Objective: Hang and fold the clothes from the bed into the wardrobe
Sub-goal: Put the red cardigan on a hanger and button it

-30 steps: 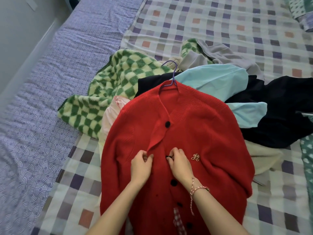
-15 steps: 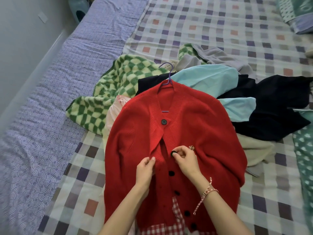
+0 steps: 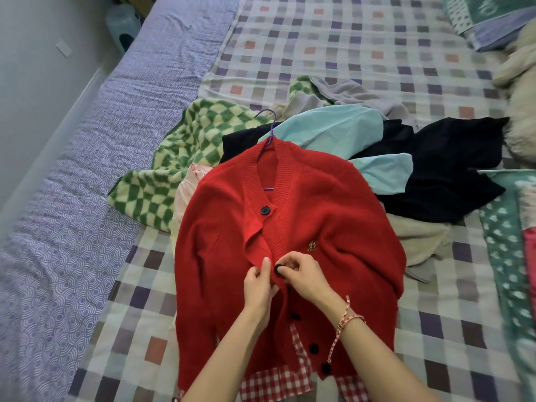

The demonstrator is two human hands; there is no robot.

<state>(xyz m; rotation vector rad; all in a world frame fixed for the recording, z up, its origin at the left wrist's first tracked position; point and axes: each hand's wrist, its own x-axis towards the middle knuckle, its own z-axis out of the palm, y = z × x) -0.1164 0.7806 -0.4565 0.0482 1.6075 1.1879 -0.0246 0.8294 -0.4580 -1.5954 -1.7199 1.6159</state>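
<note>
Head view: right hand [image 3: 305, 276] pinches a black button [image 3: 279, 270] on the red cardigan [image 3: 327, 210]. Left hand [image 3: 257, 283] seemingly grips its front edge beside the button.

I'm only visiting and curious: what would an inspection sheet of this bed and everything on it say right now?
Surface: bed with a checked sheet; purple patterned cover along its left side.
Job's things: red cardigan on a purple hanger, its top button seemingly fastened. It lies on a pile: green checked fleece, light blue garment, dark garment, grey garment, red gingham cloth.
Clutter: cream plush thing and teal patterned cloth at right.
Hands: left hand pinches the cardigan's front edge; right hand pinches a black button.
Cables: nothing seen.
Surroundings: pale wall at left; wardrobe not in view.
</note>
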